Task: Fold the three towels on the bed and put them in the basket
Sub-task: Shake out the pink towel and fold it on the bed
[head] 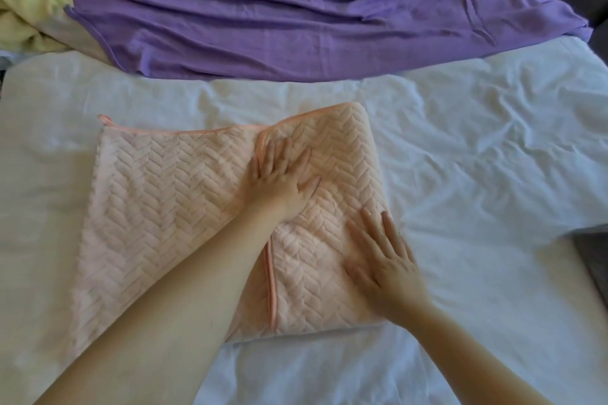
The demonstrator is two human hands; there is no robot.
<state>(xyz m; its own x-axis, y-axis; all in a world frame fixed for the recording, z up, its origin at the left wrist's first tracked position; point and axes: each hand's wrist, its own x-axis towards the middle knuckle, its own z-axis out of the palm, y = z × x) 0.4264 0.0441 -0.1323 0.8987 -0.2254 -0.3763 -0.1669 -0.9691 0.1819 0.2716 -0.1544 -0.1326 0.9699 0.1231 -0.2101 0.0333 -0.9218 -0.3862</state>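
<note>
A pink towel (158, 207) with a herringbone weave lies in the middle of the bed, its right part folded over onto the left. My left hand (279, 177) presses flat on the folded flap near its upper edge, fingers spread. My right hand (381, 260) lies flat on the flap's lower right part, fingers apart. A purple towel (296, 16) lies spread and wrinkled across the far side of the bed. A pale yellow towel (29, 10) is bunched at the far left, partly under the purple one. No basket is in view.
The bed is covered by a wrinkled white sheet (493, 148). A dark grey surface (595, 260) shows past the bed's right edge, and another dark patch at the top right corner.
</note>
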